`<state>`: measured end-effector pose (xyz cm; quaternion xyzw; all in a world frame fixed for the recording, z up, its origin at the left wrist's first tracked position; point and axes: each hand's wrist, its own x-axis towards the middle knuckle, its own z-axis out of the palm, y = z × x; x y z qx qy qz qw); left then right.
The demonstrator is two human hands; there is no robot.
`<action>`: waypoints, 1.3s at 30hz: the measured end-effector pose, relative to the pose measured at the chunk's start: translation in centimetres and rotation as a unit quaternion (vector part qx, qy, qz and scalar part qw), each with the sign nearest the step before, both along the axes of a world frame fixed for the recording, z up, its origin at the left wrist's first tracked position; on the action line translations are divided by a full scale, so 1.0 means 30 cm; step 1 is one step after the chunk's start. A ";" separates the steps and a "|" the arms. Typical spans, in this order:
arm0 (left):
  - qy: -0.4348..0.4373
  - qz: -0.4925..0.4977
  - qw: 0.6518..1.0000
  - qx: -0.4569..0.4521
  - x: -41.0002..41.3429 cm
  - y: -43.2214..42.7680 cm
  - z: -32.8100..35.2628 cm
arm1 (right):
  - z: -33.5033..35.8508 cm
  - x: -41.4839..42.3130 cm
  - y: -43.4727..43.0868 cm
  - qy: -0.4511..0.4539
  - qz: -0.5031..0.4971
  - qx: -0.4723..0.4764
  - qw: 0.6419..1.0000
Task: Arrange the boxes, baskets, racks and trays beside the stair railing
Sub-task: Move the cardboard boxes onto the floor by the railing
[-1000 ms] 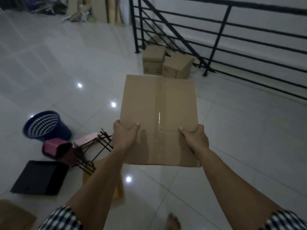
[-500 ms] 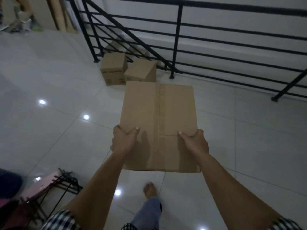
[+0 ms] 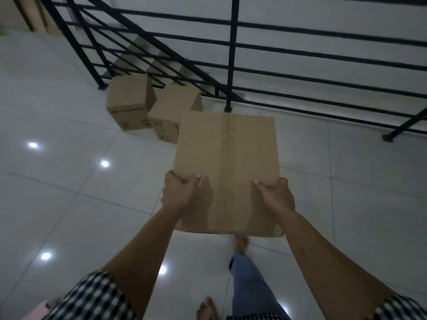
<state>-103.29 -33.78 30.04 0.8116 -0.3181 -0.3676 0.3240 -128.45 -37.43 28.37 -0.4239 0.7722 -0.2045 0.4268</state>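
cardboard fills the middle of the head view: a large taped box [image 3: 226, 172] is carried clear of the tiled floor [image 3: 346, 192], with one hand on each side of its near end. the left hand [image 3: 179, 192] is closed over the box's left edge, thumb lying on the top face, and the right hand [image 3: 276, 196] is closed over the right edge in the same way; the fingers underneath are hidden. two smaller boxes sit on the floor at the foot of the stair railing [image 3: 233, 65], the left small box [image 3: 130, 103] and the right small box [image 3: 174, 110] touching or nearly so, both close to the rails. the carried box overlaps the right one in the view, but it is held above the floor and appears nearer the person. a bare foot [image 3: 240, 243] shows under its near edge, which suggests a step forward. the step in hand looks like the carry to the railing. the next move likely calls for lowering the box onto the bare floor by the railing post, right of the two small boxes, squared to them, with fingers drawn out before it settles.
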 end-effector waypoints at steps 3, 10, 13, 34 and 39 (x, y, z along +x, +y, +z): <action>-0.012 -0.003 1.000 0.021 0.032 -0.222 -0.061 | -0.067 0.032 -0.215 -0.015 0.006 0.018 1.000; -0.017 -0.017 0.996 0.085 0.121 -0.679 -0.199 | -0.176 0.093 -0.688 -0.016 0.021 0.062 0.998; -0.003 -0.028 0.994 0.103 0.167 -0.863 -0.253 | -0.230 0.130 -0.873 -0.010 0.018 0.076 0.997; -0.008 -0.152 0.961 0.231 0.454 -1.954 -1.056 | -1.064 0.394 -1.872 0.035 0.014 0.131 0.991; -0.050 -0.164 0.947 0.271 0.449 -2.065 -1.206 | -1.197 0.390 -1.974 0.044 0.013 0.118 0.992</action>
